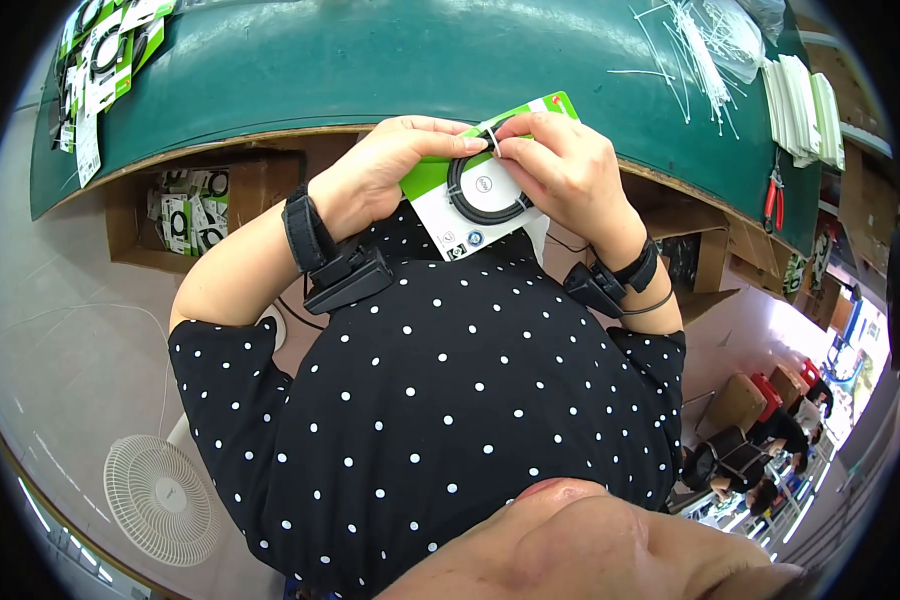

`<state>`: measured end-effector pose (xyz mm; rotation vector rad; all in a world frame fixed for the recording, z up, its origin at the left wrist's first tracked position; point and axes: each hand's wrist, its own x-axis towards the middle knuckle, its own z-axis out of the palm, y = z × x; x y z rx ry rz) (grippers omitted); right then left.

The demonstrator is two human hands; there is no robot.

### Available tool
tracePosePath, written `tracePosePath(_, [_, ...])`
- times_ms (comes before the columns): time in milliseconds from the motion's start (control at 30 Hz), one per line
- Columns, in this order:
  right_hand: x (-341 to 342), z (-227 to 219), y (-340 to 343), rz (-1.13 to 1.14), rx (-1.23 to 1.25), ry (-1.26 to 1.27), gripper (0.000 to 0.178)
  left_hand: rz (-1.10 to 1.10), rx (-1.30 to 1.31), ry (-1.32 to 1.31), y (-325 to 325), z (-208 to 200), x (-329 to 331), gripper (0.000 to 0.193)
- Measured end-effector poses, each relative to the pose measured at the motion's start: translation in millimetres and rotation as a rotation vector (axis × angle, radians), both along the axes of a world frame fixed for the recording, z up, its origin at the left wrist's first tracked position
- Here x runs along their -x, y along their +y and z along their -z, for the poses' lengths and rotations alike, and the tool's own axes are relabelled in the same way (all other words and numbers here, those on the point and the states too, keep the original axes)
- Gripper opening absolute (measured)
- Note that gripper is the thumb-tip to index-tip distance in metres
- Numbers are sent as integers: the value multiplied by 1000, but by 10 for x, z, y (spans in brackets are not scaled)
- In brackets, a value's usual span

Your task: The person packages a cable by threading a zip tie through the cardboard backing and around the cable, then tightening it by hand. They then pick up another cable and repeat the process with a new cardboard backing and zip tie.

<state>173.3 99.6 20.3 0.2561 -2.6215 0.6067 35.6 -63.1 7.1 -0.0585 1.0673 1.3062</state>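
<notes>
A green and white backing card point(436, 216) carrying a coiled black cable point(457, 197) is held tilted at the front edge of the table, close to my body. My left hand point(382, 165) is closed on the card's left side, thumb pressed on the cable near the top of the coil. There a white cable tie point(493, 141) loops around the cable. My right hand point(574, 172) pinches at this tie with thumb and forefinger, its other fingers curled against the card's right side. The fingers partly cover the top of the coil.
On the green table point(370, 60), carded cables point(105, 60) pile up at far left. Loose white cable ties point(705, 65), a stack of cards point(805, 110) and red-handled cutters point(774, 200) lie at right. Cardboard boxes point(135, 225) sit below; a fan point(165, 500) stands at lower left.
</notes>
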Motion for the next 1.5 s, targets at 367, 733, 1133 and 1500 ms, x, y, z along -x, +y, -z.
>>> tracePosePath(367, [121,70,71,-11,179,6,14,-54,-16,51,13,-66,38,23])
tracePosePath(733, [73,55,44,-21,172,28,16,-39,-30,13,13,-38,30,21])
tracePosePath(1133, [42,-17,23,-16,232,1,20,-58,-3,79,-1,-153,-4,20])
tracePosePath(1500, [177,-375,251,141,1006,-603,31,28,-19,388,19,-274,-47,21])
